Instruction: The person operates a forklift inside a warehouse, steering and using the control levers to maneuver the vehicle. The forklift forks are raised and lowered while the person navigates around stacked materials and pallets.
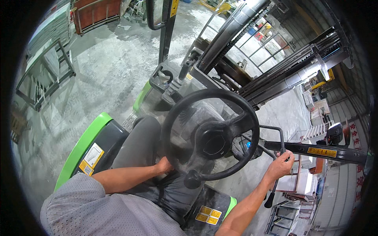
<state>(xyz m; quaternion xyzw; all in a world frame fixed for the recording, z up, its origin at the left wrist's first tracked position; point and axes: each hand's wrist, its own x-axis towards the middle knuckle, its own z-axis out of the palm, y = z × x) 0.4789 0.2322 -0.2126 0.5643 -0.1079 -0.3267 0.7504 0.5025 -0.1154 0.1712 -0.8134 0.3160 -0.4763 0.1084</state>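
I sit at the controls of a green and black forklift. Its black steering wheel [215, 135] fills the middle of the view, with a round spinner knob [193, 179] at its near side. My left hand [165, 165] lies at my lap beside the left part of the rim, its fingers hidden behind the wheel. To the right of the wheel, my right hand [280, 164] is closed around a thin black control lever [282, 138]. Just below that hand hangs another lever's black knob [270, 200], which the hand does not touch.
The forklift's mast [275, 76] rises ahead on the right. A metal rack [49, 72] stands on the dusty floor [102, 59] at the left, and a red-brown metal crate [97, 15] behind it. Several stacked white slabs [307, 183] are at the right, beyond a black frame bar [311, 151].
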